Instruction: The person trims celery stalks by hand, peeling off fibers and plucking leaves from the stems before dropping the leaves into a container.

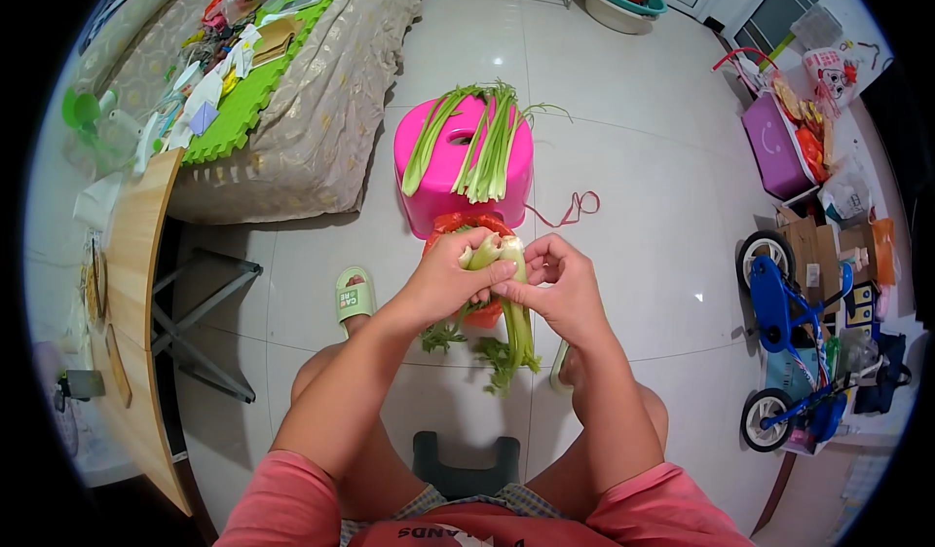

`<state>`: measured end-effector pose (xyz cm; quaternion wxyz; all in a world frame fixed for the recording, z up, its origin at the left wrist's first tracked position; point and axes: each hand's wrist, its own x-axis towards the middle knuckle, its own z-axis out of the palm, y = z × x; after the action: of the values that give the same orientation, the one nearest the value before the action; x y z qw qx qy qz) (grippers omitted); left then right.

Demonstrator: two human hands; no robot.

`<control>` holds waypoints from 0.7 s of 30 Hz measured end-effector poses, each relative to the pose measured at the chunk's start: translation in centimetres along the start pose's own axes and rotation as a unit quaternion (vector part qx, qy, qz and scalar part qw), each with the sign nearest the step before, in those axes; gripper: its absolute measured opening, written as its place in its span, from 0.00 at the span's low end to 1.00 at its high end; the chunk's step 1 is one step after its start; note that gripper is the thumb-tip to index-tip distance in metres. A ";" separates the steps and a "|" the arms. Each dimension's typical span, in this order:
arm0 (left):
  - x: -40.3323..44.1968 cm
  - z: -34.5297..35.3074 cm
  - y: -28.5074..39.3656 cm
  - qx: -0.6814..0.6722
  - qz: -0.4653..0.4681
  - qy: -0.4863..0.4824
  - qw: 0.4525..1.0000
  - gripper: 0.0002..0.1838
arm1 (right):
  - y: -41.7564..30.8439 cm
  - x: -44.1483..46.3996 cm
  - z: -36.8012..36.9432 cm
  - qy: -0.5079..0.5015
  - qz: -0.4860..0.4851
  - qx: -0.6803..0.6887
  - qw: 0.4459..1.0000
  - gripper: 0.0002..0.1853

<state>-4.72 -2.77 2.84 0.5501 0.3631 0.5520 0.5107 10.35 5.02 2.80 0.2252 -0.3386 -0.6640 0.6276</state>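
Note:
Between my legs I hold a bunch of celery [518, 325], its pale cut base up and its leaves hanging down. My left hand [440, 276] is closed around the stalks near the base. On the right side of the same bunch, my right hand [562, 289] has its thumb and curled fingers pinched at a stalk. Behind the hands stands a pink stool [413, 208] with separate celery stalks [499, 150] laid across its top. A red plastic bag [456, 222] lies below the bunch, partly hidden by it.
A red string [565, 221] lies on the tiled floor right of the stool. Left are a covered bed [312, 138] with a green mat [239, 118] and a wooden table [136, 255]. A blue child's bike [774, 313] stands right. Stacked basins [623, 16] are at the back.

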 end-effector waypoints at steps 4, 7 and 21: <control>0.0 0.1 0.3 0.025 -0.008 0.004 1.000 0.09 | -0.3 -0.1 0.1 0.000 0.013 0.004 1.000 0.16; 0.1 0.3 0.2 0.046 0.004 0.001 0.999 0.10 | -0.2 -0.3 0.1 0.021 -0.011 -0.066 0.998 0.15; -0.2 -0.1 0.8 0.129 0.039 -0.010 0.991 0.10 | -0.3 -0.3 -0.5 -0.015 -0.022 0.001 1.000 0.10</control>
<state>-4.94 -2.77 3.65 0.4832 0.4575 0.5934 0.4529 10.82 5.14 3.23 0.2287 -0.3145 -0.6740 0.6281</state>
